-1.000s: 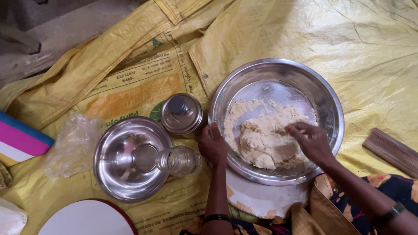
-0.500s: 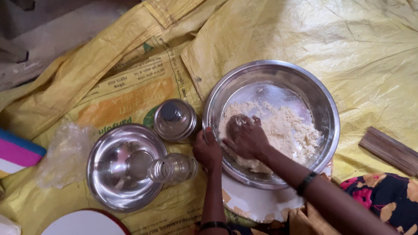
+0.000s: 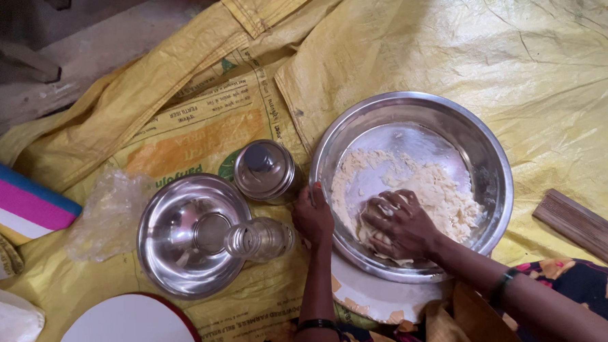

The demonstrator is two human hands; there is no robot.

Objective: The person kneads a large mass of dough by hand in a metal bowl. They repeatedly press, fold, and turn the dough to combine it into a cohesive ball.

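Your right hand (image 3: pixel 396 222) is down in the big steel bowl (image 3: pixel 484 149), fingers curled and pressing into the dough (image 3: pixel 435 192), while your left hand (image 3: pixel 313 215) has its fingers clamped on the near-left rim to hold it. The bowl sits on the yellow sacking (image 3: pixel 551 51) spread on the floor, toward its right side. I'd say the dough's only partway: still crumbly and loose, bare metal showing at the far side, no smooth ball yet, so plenty of kneading left. Left of the bowl there's a small lidded tin (image 3: pixel 264 169), a glass jar (image 3: pixel 259 239) on its side, and a smaller steel bowl (image 3: pixel 164 259).
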